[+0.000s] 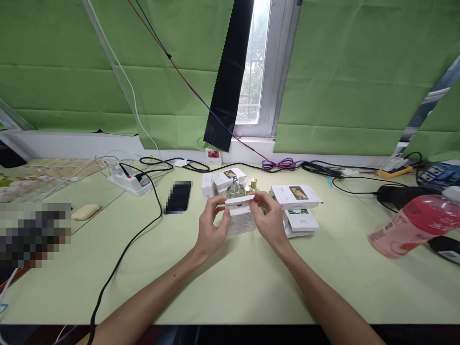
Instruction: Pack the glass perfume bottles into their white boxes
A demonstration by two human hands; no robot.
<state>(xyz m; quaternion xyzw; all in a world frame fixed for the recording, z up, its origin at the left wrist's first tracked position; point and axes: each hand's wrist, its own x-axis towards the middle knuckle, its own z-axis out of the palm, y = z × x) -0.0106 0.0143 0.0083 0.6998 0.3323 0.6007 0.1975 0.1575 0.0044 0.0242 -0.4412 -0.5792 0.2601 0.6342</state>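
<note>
While your left hand (pixel 212 225) grips the small white box (pixel 240 218), your right hand (pixel 269 218) pinches its top flap (pixel 240 201) on the table (pixel 230 282).

A small white box (pixel 240 218) is held upright on the desk (pixel 230 282) between the left hand (pixel 212 229) and the right hand (pixel 270 219); its top flap is gripped by the fingers (pixel 259 197). Glass bottles (pixel 235 188) are positioned just behind it. Flat white cartons (pixel 296 196) are stacked to the right, and a black phone (pixel 178 196) is placed to the left.
</note>
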